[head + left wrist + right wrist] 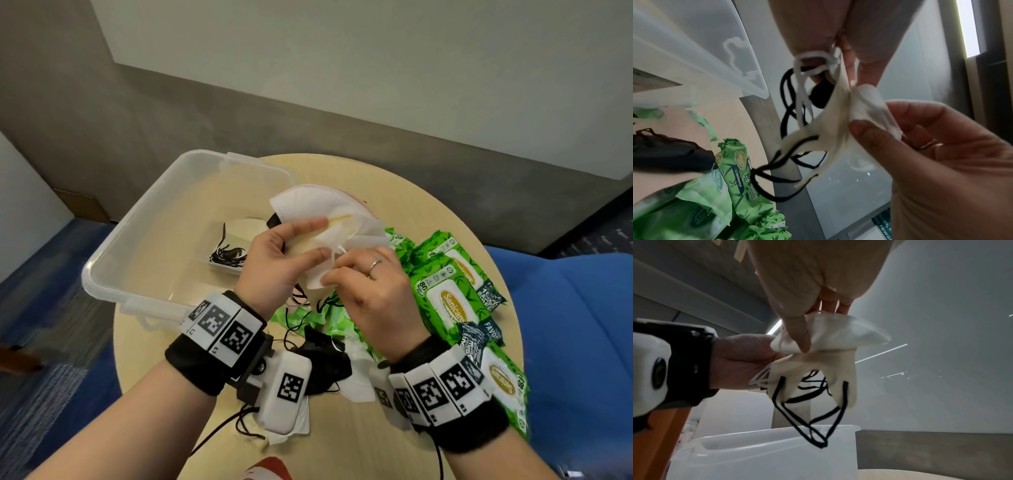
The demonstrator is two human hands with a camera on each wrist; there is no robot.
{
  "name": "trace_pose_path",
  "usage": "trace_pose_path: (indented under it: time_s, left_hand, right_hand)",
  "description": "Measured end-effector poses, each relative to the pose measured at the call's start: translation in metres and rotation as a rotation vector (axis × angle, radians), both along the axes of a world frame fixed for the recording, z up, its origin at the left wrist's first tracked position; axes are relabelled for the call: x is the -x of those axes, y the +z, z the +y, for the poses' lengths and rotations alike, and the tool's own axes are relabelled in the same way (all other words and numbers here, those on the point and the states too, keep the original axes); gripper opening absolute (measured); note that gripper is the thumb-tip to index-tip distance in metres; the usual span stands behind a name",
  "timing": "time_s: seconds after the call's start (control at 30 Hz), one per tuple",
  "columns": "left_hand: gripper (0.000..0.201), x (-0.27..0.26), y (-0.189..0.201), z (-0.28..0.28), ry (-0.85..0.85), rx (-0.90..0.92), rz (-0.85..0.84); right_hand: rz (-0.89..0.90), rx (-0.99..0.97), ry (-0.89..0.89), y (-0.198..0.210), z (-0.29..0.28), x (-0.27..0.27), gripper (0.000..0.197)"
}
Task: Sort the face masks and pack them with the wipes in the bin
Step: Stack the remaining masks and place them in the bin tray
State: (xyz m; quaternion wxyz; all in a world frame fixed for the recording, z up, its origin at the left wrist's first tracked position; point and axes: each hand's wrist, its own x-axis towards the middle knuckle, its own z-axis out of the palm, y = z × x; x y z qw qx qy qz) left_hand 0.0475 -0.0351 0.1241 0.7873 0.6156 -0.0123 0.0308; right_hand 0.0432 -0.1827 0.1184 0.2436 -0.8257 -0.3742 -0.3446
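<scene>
My two hands hold a small bunch of white face masks (pixel 322 209) above the table, beside the bin's right rim. My left hand (pixel 320 238) grips the bunch between thumb and fingers. My right hand (pixel 334 272) pinches the lower edge of one white mask (pixel 838 335). Under it hangs a cream mask (pixel 818 369) with black ear loops (pixel 789 162). The clear plastic bin (pixel 113 260) stands open at the left, with a black-strapped mask (pixel 229 255) inside. Green wipes packs (pixel 448 294) lie at the right.
A black mask (pixel 325 356) and a white mask (pixel 356 387) lie on the round wooden table (pixel 342 445) below my wrists, among loose black loops. More wipes packs (pixel 744 183) reach the table's right edge. A blue seat (pixel 575 342) stands to the right.
</scene>
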Motion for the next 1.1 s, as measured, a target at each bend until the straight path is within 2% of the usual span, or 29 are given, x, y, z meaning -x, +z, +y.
trace_pose_path:
  time_s: [0.13,0.2,0.3,0.43,0.53,0.6,0.67,0.77,0.97,1.03,1.1]
  left_hand:
    - [0.036,-0.003,-0.001,0.002,0.063,-0.012,0.009]
    - [0.036,-0.005,-0.003,0.004,0.113,0.003,0.022]
    - [0.036,-0.007,-0.003,0.008,0.17,0.009,0.025]
    - [0.036,-0.008,-0.002,0.01,0.195,0.007,0.021]
    - [0.036,-0.007,-0.002,0.009,0.18,0.008,0.02]
    - [0.036,-0.006,-0.001,0.008,0.172,0.001,0.018]
    - [0.036,-0.005,-0.001,0.007,0.167,0.002,0.016]
    - [0.034,-0.004,-0.002,0.005,0.164,-0.017,0.028]
    - [0.03,-0.009,-0.008,0.016,0.188,-0.093,0.094]
    - [0.026,-0.011,-0.009,0.02,0.204,-0.13,0.088]
    - [0.02,-0.012,-0.008,0.021,0.201,-0.121,0.083]
  right_hand:
    - [0.098,-0.005,0.045,-0.003,-0.002,0.003,0.02]
    - [0.179,-0.075,0.1,-0.002,-0.004,0.006,0.019]
    - [0.271,-0.303,0.054,0.001,-0.01,0.009,0.026]
    - [0.436,-0.69,-0.15,0.005,-0.014,0.0,0.023]
    - [0.66,-0.76,-0.231,0.011,-0.019,-0.012,0.025]
    - [0.87,-0.78,-0.17,0.016,-0.021,-0.017,0.02]
    - [0.995,-0.839,-0.111,0.021,-0.02,-0.02,0.017]
    - [1.022,-0.877,-0.098,0.023,-0.017,-0.019,0.016]
    - [0.954,-0.962,-0.126,0.022,-0.024,-0.027,0.025]
    - [0.888,-0.858,-0.12,0.027,-0.028,-0.029,0.026]
    - [0.82,-0.658,-0.106,0.03,-0.031,-0.029,0.025]
